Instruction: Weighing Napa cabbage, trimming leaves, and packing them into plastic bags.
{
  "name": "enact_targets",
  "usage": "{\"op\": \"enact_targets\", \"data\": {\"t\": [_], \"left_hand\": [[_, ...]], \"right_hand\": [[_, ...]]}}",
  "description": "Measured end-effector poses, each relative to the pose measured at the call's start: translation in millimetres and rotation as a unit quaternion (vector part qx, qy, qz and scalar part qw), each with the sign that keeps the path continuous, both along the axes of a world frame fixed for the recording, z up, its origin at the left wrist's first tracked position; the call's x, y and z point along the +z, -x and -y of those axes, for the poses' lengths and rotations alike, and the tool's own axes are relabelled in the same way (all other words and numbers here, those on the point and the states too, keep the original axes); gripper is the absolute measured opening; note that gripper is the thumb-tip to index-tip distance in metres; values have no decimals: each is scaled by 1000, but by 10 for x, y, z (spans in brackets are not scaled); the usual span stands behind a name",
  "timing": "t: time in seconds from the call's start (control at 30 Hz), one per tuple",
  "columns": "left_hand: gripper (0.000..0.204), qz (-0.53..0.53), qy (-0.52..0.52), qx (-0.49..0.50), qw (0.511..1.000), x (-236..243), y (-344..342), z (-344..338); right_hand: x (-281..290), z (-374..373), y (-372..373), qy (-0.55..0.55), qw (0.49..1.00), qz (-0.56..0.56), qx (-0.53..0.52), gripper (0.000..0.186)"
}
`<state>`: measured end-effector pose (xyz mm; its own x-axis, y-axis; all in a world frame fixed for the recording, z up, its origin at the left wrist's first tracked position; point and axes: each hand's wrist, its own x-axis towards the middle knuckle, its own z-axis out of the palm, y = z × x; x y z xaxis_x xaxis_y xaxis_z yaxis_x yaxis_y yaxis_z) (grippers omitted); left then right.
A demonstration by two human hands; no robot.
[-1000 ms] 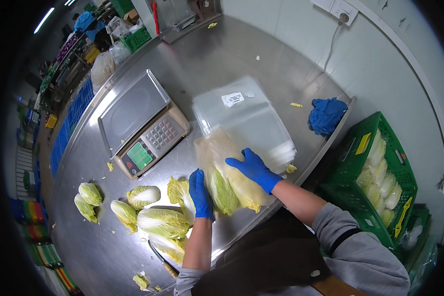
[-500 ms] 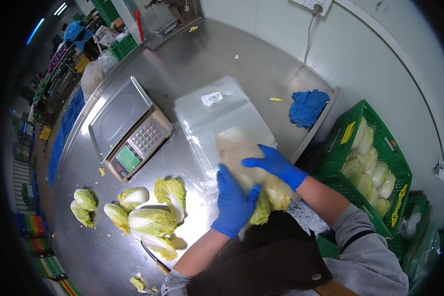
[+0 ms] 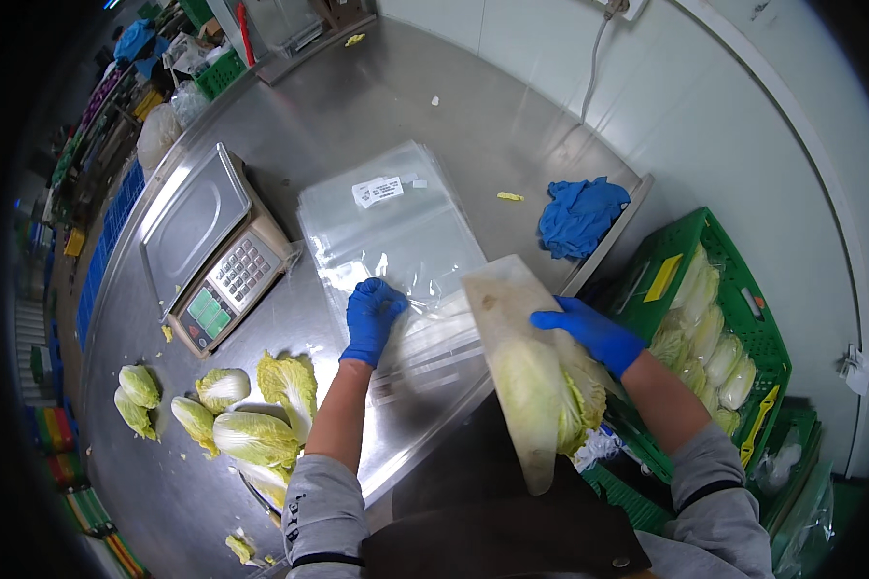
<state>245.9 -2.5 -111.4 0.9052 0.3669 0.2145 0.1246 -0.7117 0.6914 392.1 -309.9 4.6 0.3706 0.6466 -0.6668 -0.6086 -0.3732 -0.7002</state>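
Observation:
My left hand (image 3: 373,318), in a blue glove, has its fingers curled at the near part of a stack of clear plastic bags (image 3: 410,227), pinching the top bag. A white label lies on that stack. My blue-gloved right hand (image 3: 594,333) grips a stained, beige, curved sheet (image 3: 500,301) whose kind I cannot make out. Inside the sheet rests a napa cabbage (image 3: 572,415) with yellow-green leaves, held close to my apron. Part of the cabbage is hidden by the sheet.
A scale (image 3: 224,265) stands left of the bags. Several napa cabbages (image 3: 256,437) and loose leaves lie nearer on the metal table (image 3: 396,96). Crumpled blue gloves (image 3: 581,214) sit at its right edge. Beyond stands a green crate (image 3: 748,256) of wrapped cabbages.
My left hand has left the cabbage and sheet and moved up and left onto the bags. My right hand has carried the sheet and cabbage slightly right.

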Motion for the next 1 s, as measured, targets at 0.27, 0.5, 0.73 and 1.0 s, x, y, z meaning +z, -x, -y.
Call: {"op": "enact_targets", "data": {"t": [0.27,0.5,0.73,1.0], "left_hand": [[15,-19,87,44,995,-132,-16,-3],[21,-11,4,-21,1000,-64,-47,75],[19,10,95,20,995,-89,0,44],[7,72,416,72,904,536,61,402]], "right_hand": [[-84,-715,153,-29,959,92,265,64],[-334,-676,221,17,950,95,298,66],[-408,-628,285,-2,968,56,246,65],[-466,-784,367,30,993,97,63,68]]}}
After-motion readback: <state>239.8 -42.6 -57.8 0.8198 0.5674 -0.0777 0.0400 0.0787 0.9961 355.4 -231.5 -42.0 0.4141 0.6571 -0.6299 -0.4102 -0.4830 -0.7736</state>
